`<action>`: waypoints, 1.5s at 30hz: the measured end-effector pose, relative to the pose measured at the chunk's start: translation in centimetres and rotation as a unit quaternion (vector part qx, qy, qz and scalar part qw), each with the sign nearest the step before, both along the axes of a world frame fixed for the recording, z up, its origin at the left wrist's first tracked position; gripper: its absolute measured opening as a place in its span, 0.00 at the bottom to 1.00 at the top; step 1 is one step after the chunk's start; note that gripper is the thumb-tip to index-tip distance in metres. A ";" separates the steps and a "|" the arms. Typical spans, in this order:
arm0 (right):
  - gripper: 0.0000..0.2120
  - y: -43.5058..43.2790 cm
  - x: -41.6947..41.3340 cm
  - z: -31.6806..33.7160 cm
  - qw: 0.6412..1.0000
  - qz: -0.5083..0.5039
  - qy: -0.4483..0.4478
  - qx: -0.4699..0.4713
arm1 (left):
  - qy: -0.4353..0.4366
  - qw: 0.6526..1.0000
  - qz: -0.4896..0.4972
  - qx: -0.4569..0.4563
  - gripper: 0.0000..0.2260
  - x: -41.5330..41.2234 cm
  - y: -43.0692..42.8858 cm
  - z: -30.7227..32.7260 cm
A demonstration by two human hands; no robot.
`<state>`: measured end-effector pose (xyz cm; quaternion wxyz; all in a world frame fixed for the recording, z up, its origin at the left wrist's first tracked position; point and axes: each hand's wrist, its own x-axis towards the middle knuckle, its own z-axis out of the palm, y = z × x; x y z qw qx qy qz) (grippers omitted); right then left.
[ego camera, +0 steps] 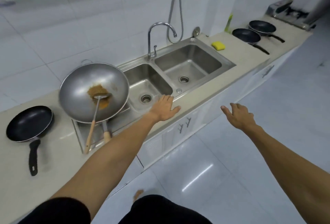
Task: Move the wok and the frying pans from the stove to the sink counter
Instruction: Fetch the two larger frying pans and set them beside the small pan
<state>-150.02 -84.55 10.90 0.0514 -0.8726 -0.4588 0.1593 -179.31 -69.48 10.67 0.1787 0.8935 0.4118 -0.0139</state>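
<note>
Left hand [165,106]: open, empty, at the desk [200,97] front edge by the sink [230,63]. Right hand [238,114]: open, empty, over the floor. Wok [80,88]: left of sink, its base hidden; ladle [92,123] inside. One frying pan [26,123] far left; two small pans [246,35] near the stove [287,15], blurred.
</note>
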 end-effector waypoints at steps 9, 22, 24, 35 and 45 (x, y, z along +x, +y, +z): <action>0.38 -1.2 14.8 0.1 0.997 -0.071 -0.015 -0.018 | 0.016 0.998 -0.065 0.000 0.30 16.4 2.9 1.0; 0.40 10.3 35.4 0.1 0.995 -0.089 0.002 -0.045 | 0.032 0.992 -0.122 -0.015 0.33 39.5 15.9 0.3; 0.39 12.3 38.2 0.0 0.995 -0.094 0.011 -0.038 | 0.037 0.991 -0.126 -0.020 0.32 42.8 17.9 0.2; 0.40 17.9 55.3 -2.1 0.991 -0.119 0.008 -0.066 | 0.041 0.989 -0.125 -0.065 0.35 60.3 24.1 -1.5; 0.40 22.6 76.3 -3.4 0.993 -0.066 0.011 -0.102 | 0.008 0.993 -0.055 -0.108 0.35 80.6 26.2 -3.8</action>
